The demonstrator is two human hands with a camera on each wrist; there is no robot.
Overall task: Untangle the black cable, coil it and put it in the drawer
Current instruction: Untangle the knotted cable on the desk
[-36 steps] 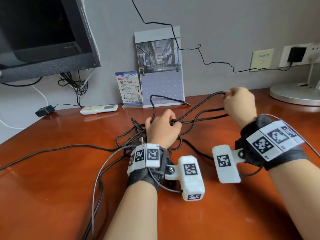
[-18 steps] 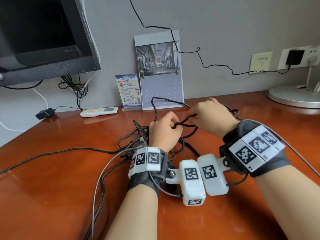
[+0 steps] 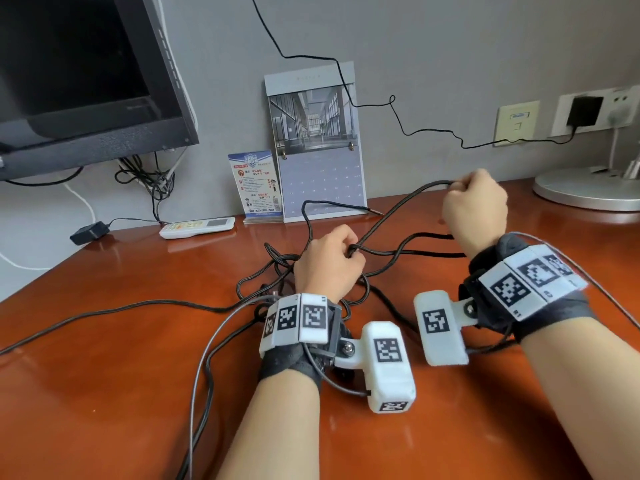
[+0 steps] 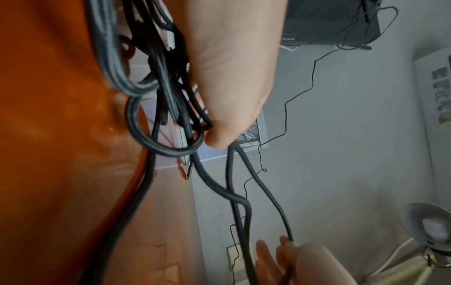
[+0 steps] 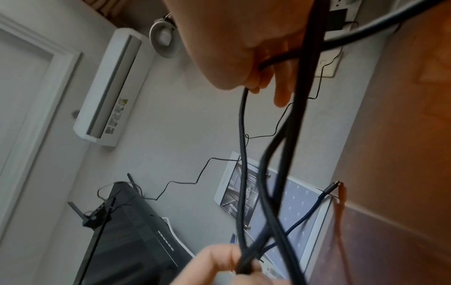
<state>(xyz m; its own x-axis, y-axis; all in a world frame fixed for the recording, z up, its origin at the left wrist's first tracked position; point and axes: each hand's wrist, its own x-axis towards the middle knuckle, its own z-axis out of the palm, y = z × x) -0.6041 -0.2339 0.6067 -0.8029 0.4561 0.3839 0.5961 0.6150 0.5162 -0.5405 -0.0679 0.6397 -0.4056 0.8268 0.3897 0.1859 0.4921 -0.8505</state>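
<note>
The black cable [image 3: 391, 209] lies in a tangle of loops on the wooden desk [image 3: 104, 393] around my left hand [image 3: 329, 268]. That hand grips a bunch of strands [image 4: 180, 108] just above the desk. My right hand [image 3: 474, 206] is raised to the right and pinches one strand [image 5: 242, 119], which runs taut down to the left hand. Two more strands [image 3: 426, 252] pass under the right wrist. One cable end with a metal plug [image 3: 375, 212] rests by the calendar. No drawer shows in any view.
A monitor [image 3: 86, 81] hangs at the back left, with a white remote [image 3: 197, 227] and a small black adapter [image 3: 88, 233] below it. A calendar [image 3: 317, 143] and a card [image 3: 254, 185] lean on the wall. A lamp base [image 3: 588, 188] stands at the far right.
My right hand went to the left hand, took a strand and has pulled it up and out to the right. The left hand has stayed on the tangle.
</note>
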